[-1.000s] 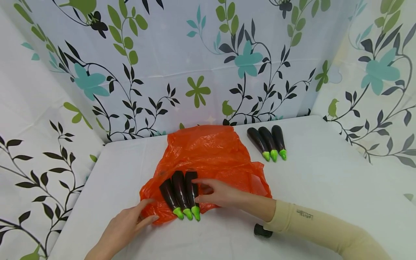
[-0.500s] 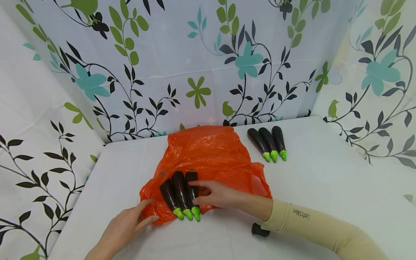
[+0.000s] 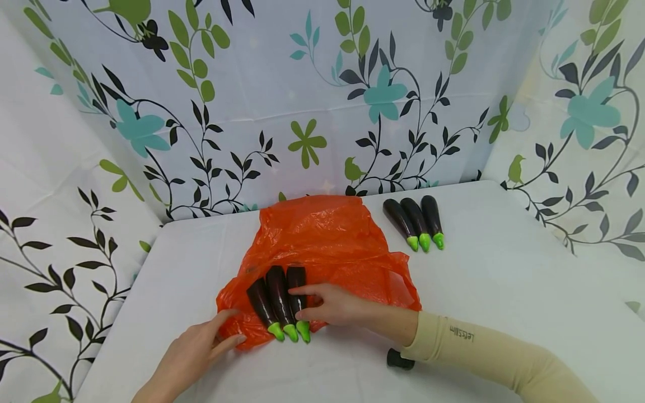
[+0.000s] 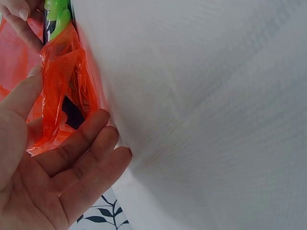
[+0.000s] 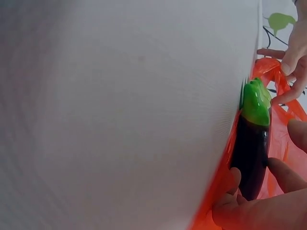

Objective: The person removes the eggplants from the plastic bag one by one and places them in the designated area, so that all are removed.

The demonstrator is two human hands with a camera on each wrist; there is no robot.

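Three toy eggplants, dark purple with bright green caps, lie side by side on the near part of an orange-red plastic bag, caps toward me. My right hand reaches in from the right and grips the rightmost eggplant; in the right wrist view its fingers lie on both sides of the dark body. My left hand holds the bag's near left edge between thumb and index finger, the other fingers lying loosely extended in the left wrist view. The bag film partly hides the left index finger.
Three more eggplants lie in a row at the back right of the white table. A leaf-patterned curtain hangs behind and at both sides. A small black object shows beneath the right sleeve.
My right hand has shifted slightly left and down over the rightmost eggplant, its fingertips closing in on it. My left hand, the bag and the back eggplants stay put.
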